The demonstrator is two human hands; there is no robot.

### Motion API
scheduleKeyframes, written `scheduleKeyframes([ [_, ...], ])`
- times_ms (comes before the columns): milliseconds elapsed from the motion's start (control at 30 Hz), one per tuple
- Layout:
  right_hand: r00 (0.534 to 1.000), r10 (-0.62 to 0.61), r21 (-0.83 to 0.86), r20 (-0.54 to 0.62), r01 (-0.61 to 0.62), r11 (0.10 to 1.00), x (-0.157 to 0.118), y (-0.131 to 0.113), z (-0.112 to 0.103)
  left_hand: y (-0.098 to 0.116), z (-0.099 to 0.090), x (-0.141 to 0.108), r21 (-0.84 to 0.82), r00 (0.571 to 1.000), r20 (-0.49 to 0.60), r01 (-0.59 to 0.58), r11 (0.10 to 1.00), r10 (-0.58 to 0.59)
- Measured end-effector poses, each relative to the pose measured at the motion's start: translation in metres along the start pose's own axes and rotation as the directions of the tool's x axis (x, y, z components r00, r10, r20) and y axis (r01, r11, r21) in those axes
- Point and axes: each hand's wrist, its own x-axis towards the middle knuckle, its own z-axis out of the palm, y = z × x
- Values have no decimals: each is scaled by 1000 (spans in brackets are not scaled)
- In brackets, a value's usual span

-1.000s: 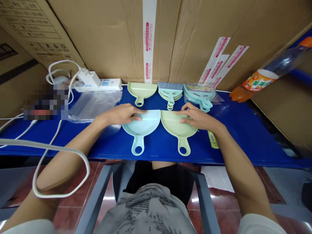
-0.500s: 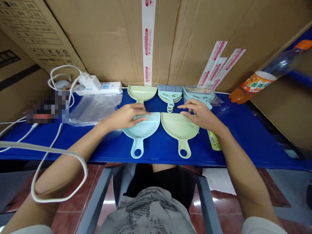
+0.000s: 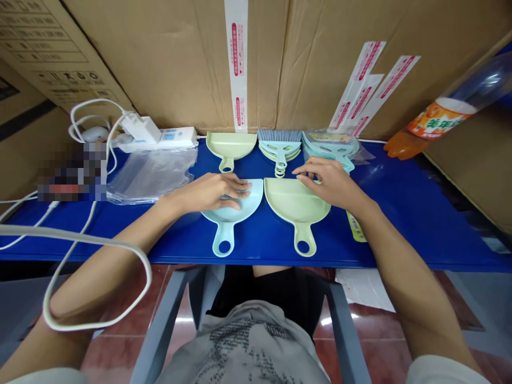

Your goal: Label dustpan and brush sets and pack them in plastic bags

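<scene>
Set out: blue dustpan (image 3: 244,211) and green dustpan (image 3: 296,205), side by side on table (image 3: 260,242); left hand (image 3: 217,192) over blue, fingers loosely spread; right hand (image 3: 327,181) over green, fingers narrowly parted, gripping nothing; untouched: brush stack (image 3: 280,151) behind

Pale blue dustpan (image 3: 250,204) beside green dustpan (image 3: 294,200)

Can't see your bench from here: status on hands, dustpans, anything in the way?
Left hand over blue dustpan, right hand over right corner of green dustpan; neither gripping. Dustpans side by side on blue table. Brush stack behind; nothing visibly blocking.
</scene>
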Motion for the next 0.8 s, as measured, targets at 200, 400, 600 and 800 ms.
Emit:
scheduleKeyframes([
  [200, 999, 22, -2, 32, -22, 1000, -2, 0, -1, 0, -4, -1, -31, 995, -99, -15, 999, 12],
  [400, 999, 21, -17, 37, -20, 1000, -2, -1, -3, 5, -3, 0, 35, 992, -128, 0, 999, 5],
  [600, 998, 49, -5, 35, -49, 999, -1, -4, -3, 13, -1, 4, 129, 984, -178, 0, 992, 23],
  [800, 1000, 31, -17, 6, -31, 999, 0, -5, -3, 23, -10, 5, 261, 938, -344, 58, 964, 37],
])
